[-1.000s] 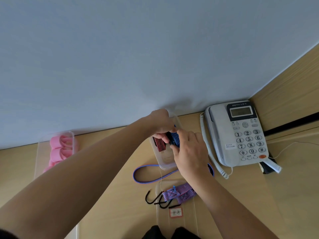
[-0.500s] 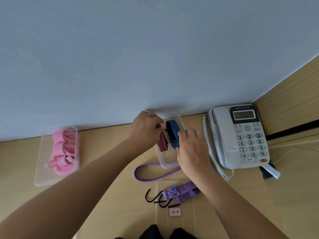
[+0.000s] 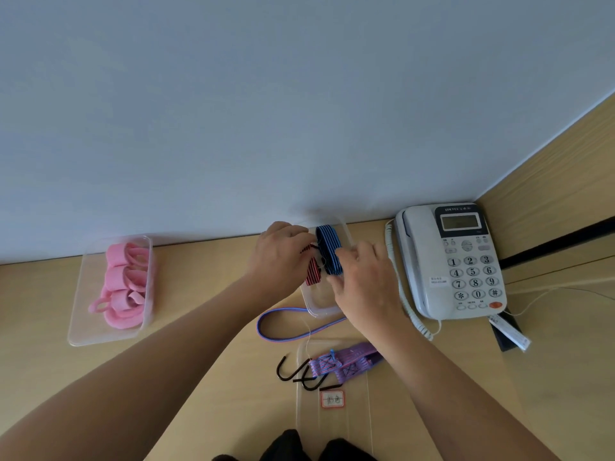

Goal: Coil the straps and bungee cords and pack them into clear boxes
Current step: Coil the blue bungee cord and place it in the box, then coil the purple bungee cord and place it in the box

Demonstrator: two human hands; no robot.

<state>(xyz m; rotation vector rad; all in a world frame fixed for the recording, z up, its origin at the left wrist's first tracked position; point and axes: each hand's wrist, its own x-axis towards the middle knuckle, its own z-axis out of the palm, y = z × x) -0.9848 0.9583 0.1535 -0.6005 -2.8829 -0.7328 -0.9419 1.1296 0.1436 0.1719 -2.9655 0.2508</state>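
- Fingers of our right hand pinch the blue bungee coil; left hand fingers curl round the red bungee coil.
- We have both coils side by side inside the clear box at the wall.

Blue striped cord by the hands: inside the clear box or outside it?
Inside: the coiled blue striped cord sits within the clear box walls, beside a red cord.

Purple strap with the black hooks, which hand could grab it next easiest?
Probably the right hand, though it pinches the blue cord. The purple strap lies beneath that forearm, so pulling back reaches it. The left hand sits farther off, holding the red cord in the clear box.
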